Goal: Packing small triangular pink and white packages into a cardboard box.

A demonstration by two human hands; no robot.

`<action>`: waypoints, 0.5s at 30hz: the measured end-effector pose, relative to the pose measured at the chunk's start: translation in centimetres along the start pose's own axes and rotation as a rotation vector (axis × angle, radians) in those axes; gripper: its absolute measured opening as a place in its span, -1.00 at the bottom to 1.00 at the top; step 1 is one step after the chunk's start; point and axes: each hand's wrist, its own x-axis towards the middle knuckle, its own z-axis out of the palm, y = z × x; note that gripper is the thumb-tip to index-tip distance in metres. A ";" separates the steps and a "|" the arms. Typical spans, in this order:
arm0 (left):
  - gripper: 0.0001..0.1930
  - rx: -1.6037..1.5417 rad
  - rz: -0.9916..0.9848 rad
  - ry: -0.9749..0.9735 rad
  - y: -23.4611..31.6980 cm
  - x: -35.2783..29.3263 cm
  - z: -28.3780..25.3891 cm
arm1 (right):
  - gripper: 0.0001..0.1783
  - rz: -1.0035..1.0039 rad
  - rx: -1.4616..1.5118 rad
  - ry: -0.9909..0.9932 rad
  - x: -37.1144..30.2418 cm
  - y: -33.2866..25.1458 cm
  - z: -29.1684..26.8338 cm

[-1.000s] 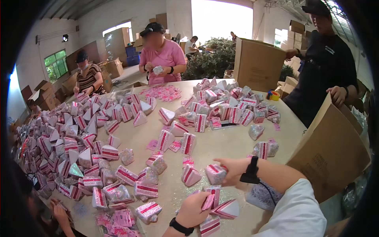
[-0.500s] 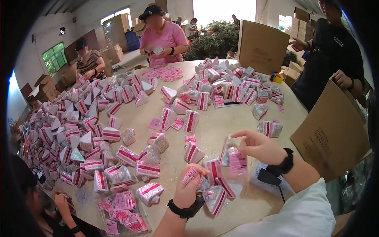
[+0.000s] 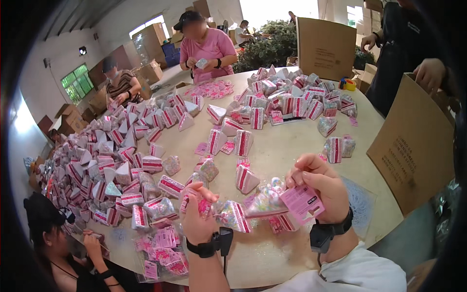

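Near the front of the table, my right hand pinches a pink hang tag between thumb and fingers. Just left of the tag is a wedge-shaped toy cake slice with a glittery speckled top; whether it hangs from the tag or rests on others, I cannot tell. My left hand, fingers curled, holds several pink printed cards. Between the hands lie more cake slices, one with a pink stripe and another partly hidden under the tag.
A big heap of cake slices covers the table's left, another pile its far side. A bag of pink cards lies by my left forearm. Cardboard boxes stand at the right. Co-workers stand or sit around the table.
My left hand has moved left and up, away from the slices with its cards. My right hand has turned, drawing the tag nearer. The view has shifted slightly.
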 end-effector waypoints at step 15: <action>-0.31 0.833 0.531 -0.712 1.3 0.6 6.2 | -0.50 0.303 0.580 -0.155 -0.8 3.0 0.0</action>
